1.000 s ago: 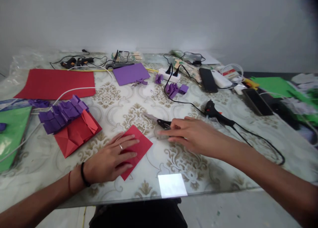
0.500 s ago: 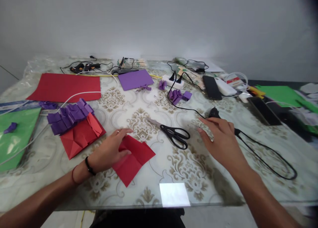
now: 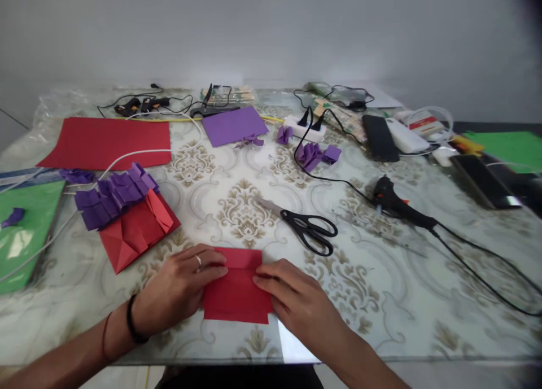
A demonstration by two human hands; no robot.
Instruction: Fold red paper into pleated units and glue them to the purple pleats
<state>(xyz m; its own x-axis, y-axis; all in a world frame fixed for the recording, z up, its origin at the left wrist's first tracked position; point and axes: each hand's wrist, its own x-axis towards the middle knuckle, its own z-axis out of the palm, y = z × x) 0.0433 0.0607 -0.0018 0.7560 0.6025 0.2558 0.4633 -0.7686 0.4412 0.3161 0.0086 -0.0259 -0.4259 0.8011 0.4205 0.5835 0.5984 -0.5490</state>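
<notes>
A small red sheet of paper (image 3: 237, 296) with a crease across its upper part lies flat near the table's front edge. My left hand (image 3: 180, 284) grips its left side, thumb and fingers closed at the paper's edge. From the other side, my right hand (image 3: 302, 298) holds the right edge, its fingers pressed together on the sheet. Black-handled scissors (image 3: 307, 231) rest just beyond my right hand, blades pointing away to the left. To the left sits a folded red paper piece (image 3: 135, 234) with a pleated purple paper strip (image 3: 116, 197) along its top.
A black glue gun (image 3: 398, 202) lies at the right, its cord running to a white power strip (image 3: 302, 128). Red sheets (image 3: 112, 140), a purple sheet (image 3: 235, 125) and purple folded bits (image 3: 310, 156) lie farther back. Phones (image 3: 380, 138) are at the right, a green pack (image 3: 31, 225) at the left.
My right hand has left the glue gun and come left onto the red paper. The paper is turned square to the table edge, with both hands now on it.
</notes>
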